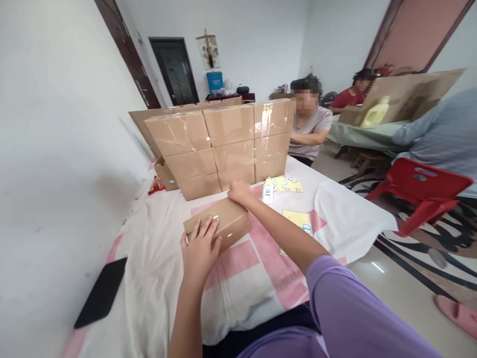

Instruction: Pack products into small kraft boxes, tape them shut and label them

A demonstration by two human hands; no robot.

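A closed brown cardboard box (223, 214) lies at a slant on the cloth-covered table in front of me. My left hand (201, 243) grips its near left end, fingers spread over the top and thumb against the front side. At the far right end, my right hand (240, 193) is curled over the top edge; its fingertips are partly hidden. Just behind rises a wall of stacked cardboard boxes (234, 144), several of them, under shiny clear tape or film.
Yellow printed sheets (286, 184) and a small white card (268, 194) lie right of the box. A black flat object (102, 293) rests at the left table edge. One person (311, 124) sits beyond the stack; others sit near a red chair (425, 184).
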